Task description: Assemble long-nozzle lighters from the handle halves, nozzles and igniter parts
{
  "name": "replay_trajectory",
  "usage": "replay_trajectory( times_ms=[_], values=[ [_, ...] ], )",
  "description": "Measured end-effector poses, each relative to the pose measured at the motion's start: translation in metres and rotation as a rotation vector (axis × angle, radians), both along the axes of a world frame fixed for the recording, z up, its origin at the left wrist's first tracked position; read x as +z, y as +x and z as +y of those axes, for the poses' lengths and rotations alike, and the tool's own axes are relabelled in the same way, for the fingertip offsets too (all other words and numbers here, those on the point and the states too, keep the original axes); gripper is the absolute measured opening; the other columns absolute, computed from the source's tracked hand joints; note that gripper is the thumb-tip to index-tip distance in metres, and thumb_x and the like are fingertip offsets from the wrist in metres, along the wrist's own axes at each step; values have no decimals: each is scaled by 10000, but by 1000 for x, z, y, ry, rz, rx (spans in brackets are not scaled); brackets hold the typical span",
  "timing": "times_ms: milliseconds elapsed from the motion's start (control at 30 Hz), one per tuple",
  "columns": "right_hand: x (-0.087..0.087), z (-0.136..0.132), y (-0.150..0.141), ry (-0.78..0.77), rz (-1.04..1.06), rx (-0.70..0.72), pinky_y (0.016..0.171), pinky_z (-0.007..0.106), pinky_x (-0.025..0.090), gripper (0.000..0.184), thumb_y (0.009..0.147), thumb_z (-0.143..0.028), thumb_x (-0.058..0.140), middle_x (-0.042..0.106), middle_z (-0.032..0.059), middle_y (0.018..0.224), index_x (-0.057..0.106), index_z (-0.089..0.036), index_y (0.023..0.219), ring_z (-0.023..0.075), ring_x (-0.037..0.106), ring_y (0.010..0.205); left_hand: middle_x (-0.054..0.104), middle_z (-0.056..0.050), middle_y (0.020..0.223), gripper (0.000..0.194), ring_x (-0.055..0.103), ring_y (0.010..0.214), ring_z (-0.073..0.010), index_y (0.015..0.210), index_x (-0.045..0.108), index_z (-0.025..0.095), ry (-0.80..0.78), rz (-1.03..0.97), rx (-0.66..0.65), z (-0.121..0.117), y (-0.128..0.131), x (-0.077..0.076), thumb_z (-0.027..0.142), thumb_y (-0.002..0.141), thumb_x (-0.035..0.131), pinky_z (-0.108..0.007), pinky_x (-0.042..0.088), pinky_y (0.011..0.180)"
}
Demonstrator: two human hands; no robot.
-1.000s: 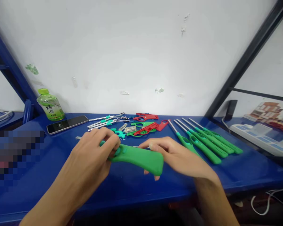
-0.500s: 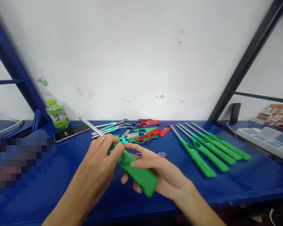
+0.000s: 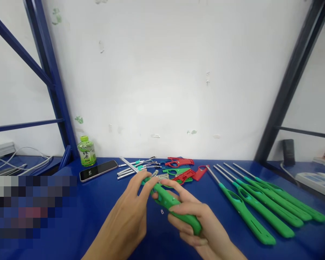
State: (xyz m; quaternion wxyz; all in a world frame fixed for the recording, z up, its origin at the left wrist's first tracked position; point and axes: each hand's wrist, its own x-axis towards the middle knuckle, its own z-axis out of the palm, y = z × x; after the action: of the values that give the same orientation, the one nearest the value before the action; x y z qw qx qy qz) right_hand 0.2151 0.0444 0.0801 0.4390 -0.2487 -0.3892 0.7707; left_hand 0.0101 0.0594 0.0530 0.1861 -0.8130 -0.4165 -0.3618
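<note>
Both my hands hold a long-necked green gas lighter in front of me, its metal tube slanting up to the left. My left hand (image 3: 134, 204) pinches its front part, where the tube meets the green body; my fingers hide that joint. The green lighter's handle (image 3: 165, 196) lies in my right hand (image 3: 203, 222), with the thumb on top and fingers curled beneath. Below it on the table is a small pale piece (image 3: 162, 212). Just beyond my fingers lie red half-shells (image 3: 184, 177), green half-shells and several metal tubes (image 3: 127, 174) with turquoise parts and wires.
Several assembled green lighters (image 3: 250, 216) lie side by side on the blue table (image 3: 81, 220) at right. A phone (image 3: 99, 170) and a green-capped drink bottle (image 3: 87, 151) are at back left. Behind stands a white wall, with dark blue frame posts (image 3: 55, 97) at both sides.
The view has tilted up. The lighter has been turned from its broad side toward its narrow edge, and my right fingers have closed further around the handle. The screwdriver handle has gone from sight.
</note>
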Motion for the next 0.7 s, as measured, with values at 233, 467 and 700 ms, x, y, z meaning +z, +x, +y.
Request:
replay_trajectory(
  times_ms=[233, 467, 700],
  values=[
    [3, -4, 3, 158, -182, -249, 348, 107, 162, 615, 792, -264, 824, 693, 0, 1033, 594, -312, 1360, -47, 253, 398, 452, -157, 1624, 622, 487, 1520, -314, 1488, 476, 269, 55, -10, 36, -8, 3, 6, 7, 925, 430, -508, 570, 1140],
    [-3, 0, 21, 206, -178, -270, 352, 130, 134, 741, 816, -291, 822, 378, -133, 598, 499, -325, 1482, 23, 168, 409, 493, -188, 1601, 550, 641, 1371, -327, 1394, 574, 261, 11, 50, 34, -9, 3, 3, 27, 908, 464, -462, 643, 1019],
    [6, 3, 29, 213, -232, -356, 353, 142, 156, 810, 783, -235, 809, 670, 32, 1159, 499, -412, 1510, -19, 274, 428, 557, -183, 1539, 467, 659, 1342, -311, 1296, 622, 247, 0, 56, -30, -11, 2, 2, 27, 921, 451, -424, 649, 992]
  ],
)
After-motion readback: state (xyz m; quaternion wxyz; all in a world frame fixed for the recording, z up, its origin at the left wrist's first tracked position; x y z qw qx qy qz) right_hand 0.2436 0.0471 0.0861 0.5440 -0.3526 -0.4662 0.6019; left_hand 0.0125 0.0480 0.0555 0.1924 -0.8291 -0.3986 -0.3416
